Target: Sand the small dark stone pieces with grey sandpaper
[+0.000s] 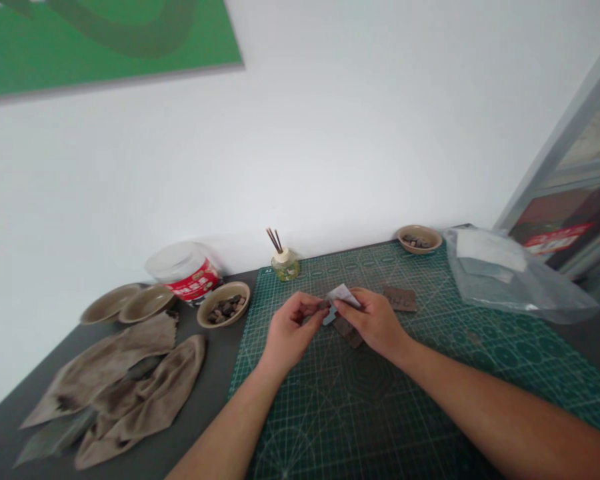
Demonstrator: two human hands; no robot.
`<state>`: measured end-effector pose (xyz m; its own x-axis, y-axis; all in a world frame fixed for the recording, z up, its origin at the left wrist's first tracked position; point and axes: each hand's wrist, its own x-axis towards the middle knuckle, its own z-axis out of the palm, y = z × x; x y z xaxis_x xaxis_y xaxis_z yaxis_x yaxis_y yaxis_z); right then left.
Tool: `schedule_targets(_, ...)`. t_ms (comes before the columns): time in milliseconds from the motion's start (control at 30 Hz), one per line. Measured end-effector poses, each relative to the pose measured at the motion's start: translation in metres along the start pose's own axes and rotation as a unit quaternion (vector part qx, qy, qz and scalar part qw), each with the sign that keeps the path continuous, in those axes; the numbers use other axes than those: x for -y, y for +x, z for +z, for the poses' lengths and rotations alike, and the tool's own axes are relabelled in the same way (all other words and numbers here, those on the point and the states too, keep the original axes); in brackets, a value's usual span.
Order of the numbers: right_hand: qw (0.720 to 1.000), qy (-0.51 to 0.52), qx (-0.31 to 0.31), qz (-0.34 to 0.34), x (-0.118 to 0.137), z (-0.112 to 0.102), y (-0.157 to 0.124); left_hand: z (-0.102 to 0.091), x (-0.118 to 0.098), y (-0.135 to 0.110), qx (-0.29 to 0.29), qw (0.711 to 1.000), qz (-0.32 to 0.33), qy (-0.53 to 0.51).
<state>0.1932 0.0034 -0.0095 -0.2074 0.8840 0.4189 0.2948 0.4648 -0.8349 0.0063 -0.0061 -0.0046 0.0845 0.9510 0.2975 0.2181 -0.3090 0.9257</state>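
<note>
Over the green cutting mat (430,373) my left hand (293,330) pinches a small dark piece (323,305) between thumb and fingers. My right hand (375,320) is closed on a folded pale sheet, probably sandpaper (343,294), pressed against that piece. A dark brown strip (349,331) lies on the mat just under my right hand. A flat brown rectangular pad (400,299) sits on the mat right of my right hand.
A bowl of dark stones (225,305) stands left of the mat, with two empty bowls (130,303) and a white tub (185,270) beyond. Crumpled brown cloths (125,380) lie at left. A reed diffuser (285,261), another small bowl (419,238) and a plastic bag (510,280) sit further back.
</note>
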Motion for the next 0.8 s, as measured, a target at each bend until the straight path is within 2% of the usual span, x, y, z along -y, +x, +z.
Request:
schedule_targets(200,1.0,-0.015,-0.013,-0.008,0.001,0.0,0.0,0.001,0.0,0.003,0.012,0.998,-0.003,-0.057)
schedule_targets(367,0.999,-0.024,-0.029,-0.024,0.003,-0.001,0.001,0.003,0.0,0.004,0.031,0.992,-0.044,-0.112)
schedule_targets(567,0.997,-0.025,0.002,-0.074,0.01,0.0,-0.003,-0.002,0.0,0.004,0.039,0.998,-0.04,0.028)
schedule_targets(800,0.995,-0.05,0.024,-0.085,0.007,0.001,-0.006,-0.003,0.003,0.002,0.038,0.997,-0.029,0.056)
